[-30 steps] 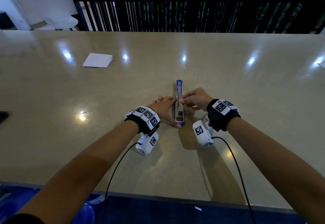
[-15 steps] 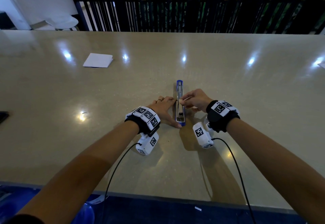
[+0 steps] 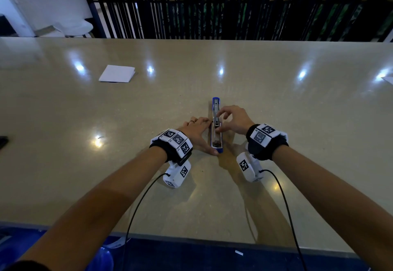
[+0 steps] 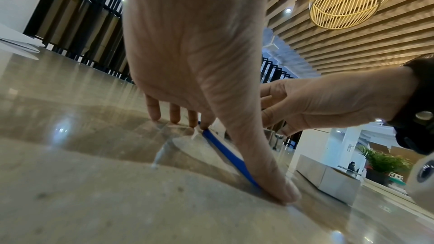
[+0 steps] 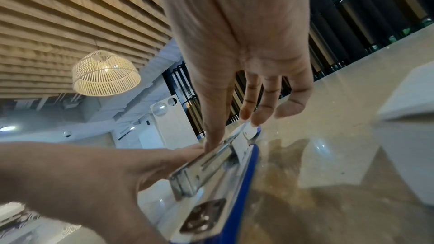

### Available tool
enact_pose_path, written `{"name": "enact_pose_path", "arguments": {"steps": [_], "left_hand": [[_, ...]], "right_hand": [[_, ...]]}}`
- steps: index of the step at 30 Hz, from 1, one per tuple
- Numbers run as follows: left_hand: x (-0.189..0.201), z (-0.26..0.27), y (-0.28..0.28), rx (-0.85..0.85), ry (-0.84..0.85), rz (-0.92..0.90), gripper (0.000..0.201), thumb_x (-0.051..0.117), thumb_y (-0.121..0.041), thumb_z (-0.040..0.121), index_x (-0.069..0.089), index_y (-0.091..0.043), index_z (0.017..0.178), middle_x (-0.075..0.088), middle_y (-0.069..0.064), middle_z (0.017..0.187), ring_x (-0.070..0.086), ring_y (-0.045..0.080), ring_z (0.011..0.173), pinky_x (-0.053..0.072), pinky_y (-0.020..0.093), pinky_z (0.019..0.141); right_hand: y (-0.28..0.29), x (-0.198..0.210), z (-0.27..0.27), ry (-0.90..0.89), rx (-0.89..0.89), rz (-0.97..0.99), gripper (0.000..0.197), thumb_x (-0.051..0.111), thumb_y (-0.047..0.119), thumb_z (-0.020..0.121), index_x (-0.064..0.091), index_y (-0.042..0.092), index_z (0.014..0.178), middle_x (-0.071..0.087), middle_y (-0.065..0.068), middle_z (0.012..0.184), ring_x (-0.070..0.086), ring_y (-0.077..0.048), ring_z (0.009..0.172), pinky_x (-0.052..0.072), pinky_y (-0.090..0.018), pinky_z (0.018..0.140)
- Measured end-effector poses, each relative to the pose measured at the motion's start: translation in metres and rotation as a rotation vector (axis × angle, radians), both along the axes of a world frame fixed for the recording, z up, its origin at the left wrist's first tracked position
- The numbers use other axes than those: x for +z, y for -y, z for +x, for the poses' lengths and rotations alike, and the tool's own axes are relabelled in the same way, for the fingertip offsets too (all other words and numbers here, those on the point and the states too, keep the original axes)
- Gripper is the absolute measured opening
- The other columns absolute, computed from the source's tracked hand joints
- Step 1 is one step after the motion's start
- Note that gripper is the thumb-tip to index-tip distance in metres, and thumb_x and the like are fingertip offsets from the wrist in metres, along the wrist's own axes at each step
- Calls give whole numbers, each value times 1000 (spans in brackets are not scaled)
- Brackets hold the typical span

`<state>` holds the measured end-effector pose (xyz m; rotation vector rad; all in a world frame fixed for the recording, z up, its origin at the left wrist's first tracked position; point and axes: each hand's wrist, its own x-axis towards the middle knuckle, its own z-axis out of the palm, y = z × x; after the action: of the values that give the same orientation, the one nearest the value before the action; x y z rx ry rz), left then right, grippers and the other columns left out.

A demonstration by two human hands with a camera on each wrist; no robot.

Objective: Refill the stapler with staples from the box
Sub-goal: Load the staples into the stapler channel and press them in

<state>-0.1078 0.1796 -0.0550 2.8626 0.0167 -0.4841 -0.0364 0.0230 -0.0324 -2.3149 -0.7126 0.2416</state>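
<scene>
A blue stapler (image 3: 216,131) lies opened out flat on the beige table (image 3: 276,111), its metal magazine facing up. My left hand (image 3: 202,130) rests flat on the table to its left, fingers straight. Its thumb lies along the stapler's blue edge (image 4: 225,152). My right hand (image 3: 221,121) hovers over the middle of the stapler. In the right wrist view its thumb (image 5: 215,136) presses on the shiny magazine rail (image 5: 211,164), while the other fingers (image 5: 265,103) hang relaxed above the far end. No staple strip shows between the fingers.
A flat white folded item (image 3: 117,73) lies far off to the left. Another white item (image 3: 388,80) sits at the table's right edge. A white block (image 5: 411,96) shows to the right in the right wrist view. Black railings stand behind the table's far edge.
My right hand has loosened from a tight pinch over the magazine. Its index finger now stretches farther along the stapler and its thumb is on the rail. The left hand has stayed put.
</scene>
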Motion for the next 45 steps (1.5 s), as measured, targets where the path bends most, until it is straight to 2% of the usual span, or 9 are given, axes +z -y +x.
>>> {"name": "enact_pose_path", "arguments": {"steps": [11,15,18,20,24,28,34,40,45], "left_hand": [[2,-5,2,-4,42,-18,121,69,-74,58,8,-30,153,9,-10,160,12,25,146,11,45,119],[5,-7,2,-9,58,-12,117,68,-72,62,8,-30,153,12,-8,161,14,24,147,11,46,119],[9,-11,5,-8,68,3,115,67,-73,63,10,-30,153,14,-8,161,16,23,147,13,44,118],[12,-12,6,-13,70,17,114,65,-74,63,10,-30,153,14,-9,161,18,22,146,15,44,118],[16,-13,8,-29,65,55,113,65,-74,64,12,-30,153,16,-9,161,23,23,144,20,44,116],[19,-11,10,-42,49,74,109,68,-71,63,18,-31,151,22,-7,158,28,27,139,26,48,112],[29,-16,25,-20,64,106,97,68,-71,59,39,-25,139,44,-1,142,45,31,125,39,51,104],[32,-18,23,-11,24,70,106,68,-71,60,30,-25,148,34,-4,153,34,29,136,29,47,110],[25,-15,17,1,42,75,107,66,-76,59,26,-32,149,31,-7,155,31,26,140,27,50,110]], "right_hand": [[-30,-21,58,-404,-247,132,36,60,20,89,47,5,120,50,-11,89,48,-18,65,43,-35,60],[-41,-18,72,-433,-269,133,61,66,20,86,40,-2,135,52,-17,123,55,-33,113,50,-38,82],[-45,-23,78,-422,-273,115,22,72,13,80,52,10,89,52,-11,86,57,-26,77,45,-23,55],[-52,-27,85,-391,-270,88,25,71,12,81,46,11,77,50,-10,77,54,-25,75,47,-31,63],[-62,-23,89,-361,-217,61,57,60,6,89,34,-7,138,51,-25,134,50,-38,122,42,-44,100],[-67,-17,94,-421,-191,107,76,57,10,93,8,-2,150,26,-19,155,34,-33,139,35,-36,106],[-67,-12,97,-309,-127,197,56,56,3,92,35,-1,143,43,-23,143,51,-29,117,42,-34,89],[-32,37,76,-295,48,390,29,62,21,90,67,9,116,64,-10,116,59,-18,97,48,-29,77],[10,57,48,-339,320,200,8,70,18,83,71,24,89,67,1,103,60,-10,88,46,-23,73]]}}
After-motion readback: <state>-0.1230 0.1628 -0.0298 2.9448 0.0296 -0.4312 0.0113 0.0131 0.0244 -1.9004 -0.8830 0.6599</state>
